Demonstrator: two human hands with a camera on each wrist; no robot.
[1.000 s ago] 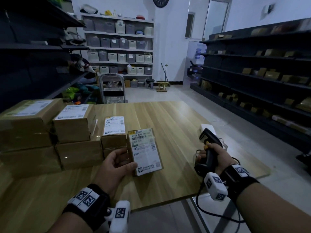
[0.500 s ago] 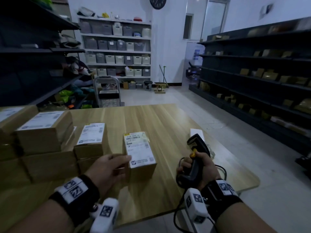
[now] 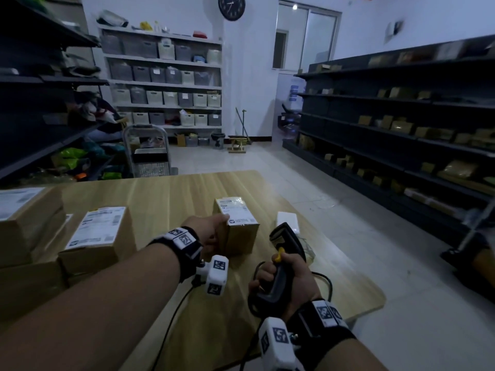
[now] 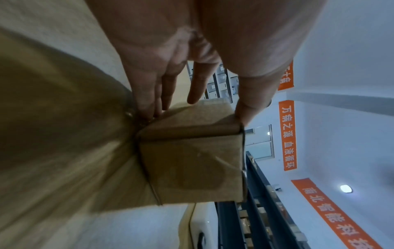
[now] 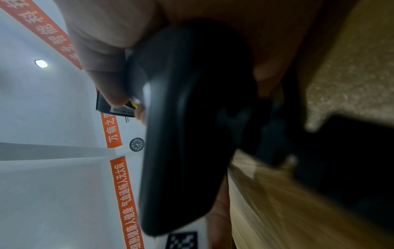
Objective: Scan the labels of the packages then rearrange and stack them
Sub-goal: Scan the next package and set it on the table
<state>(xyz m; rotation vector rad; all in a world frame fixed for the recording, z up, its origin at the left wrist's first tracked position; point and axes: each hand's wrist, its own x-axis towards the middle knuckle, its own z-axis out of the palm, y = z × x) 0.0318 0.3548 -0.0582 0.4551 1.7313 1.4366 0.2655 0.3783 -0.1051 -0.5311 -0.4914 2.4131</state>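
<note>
A small brown package (image 3: 241, 231) with a white label on top stands on the wooden table (image 3: 166, 191), apart from the other boxes. My left hand (image 3: 220, 229) holds it, thumb on the labelled top and fingers down its left side. In the left wrist view the package (image 4: 192, 160) sits against the tabletop between the thumb and fingers (image 4: 149, 94). My right hand (image 3: 281, 273) grips a black barcode scanner (image 3: 285, 241) with a yellow trigger, held low just right of the package. The scanner handle (image 5: 192, 118) fills the right wrist view.
Labelled packages are stacked at the left: a medium one (image 3: 99, 234) and a larger one (image 3: 24, 212). A white block (image 3: 288, 218) lies beyond the scanner, whose cable (image 3: 325, 285) loops near the table's right edge. Dark shelving (image 3: 401, 124) lines the right wall.
My left hand has carried the small package to the right, away from the stacks, and brought it from tilted to flat with its label up. The right hand still grips the scanner.
</note>
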